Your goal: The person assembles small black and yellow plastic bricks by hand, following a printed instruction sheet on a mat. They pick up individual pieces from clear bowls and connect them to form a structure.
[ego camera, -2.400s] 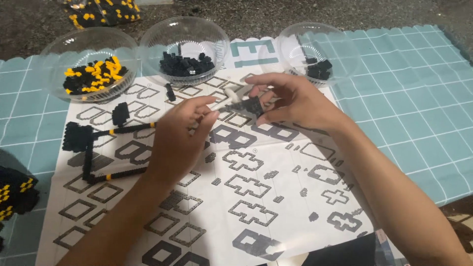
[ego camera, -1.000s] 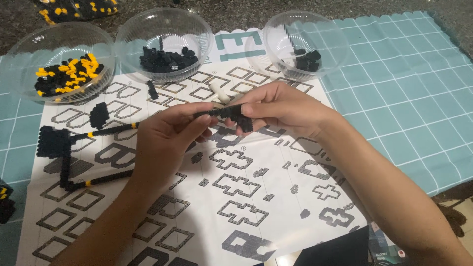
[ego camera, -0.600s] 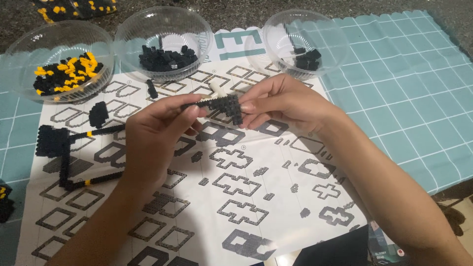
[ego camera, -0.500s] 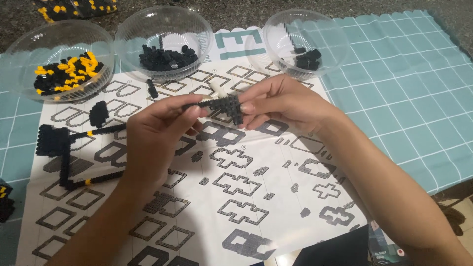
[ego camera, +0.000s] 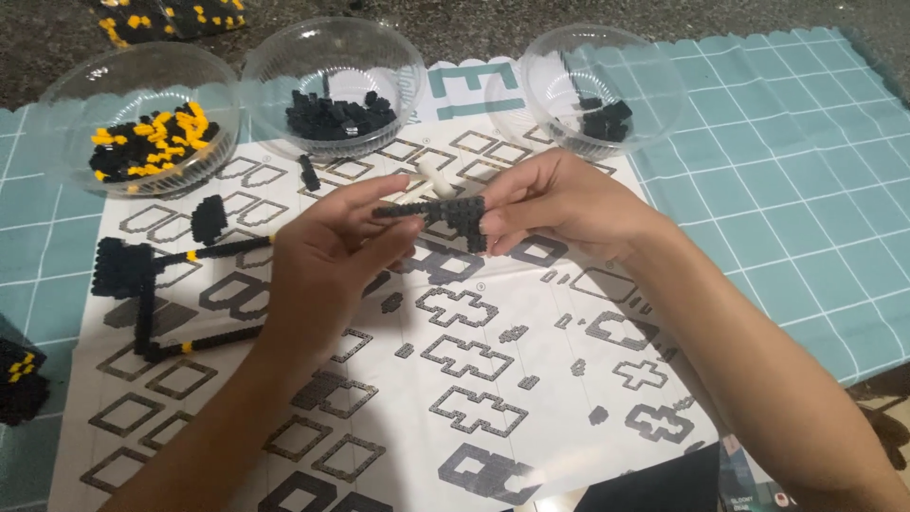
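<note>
A single head-worn camera looked steeply down and forward over the desk, close enough that both forearms entered from the bottom edge. The left hand and right hand sat near the middle of the frame, above the printed instruction sheet. Beyond the sheet, three clear bowls lined the far top edge. No second view shared the scene.
</note>
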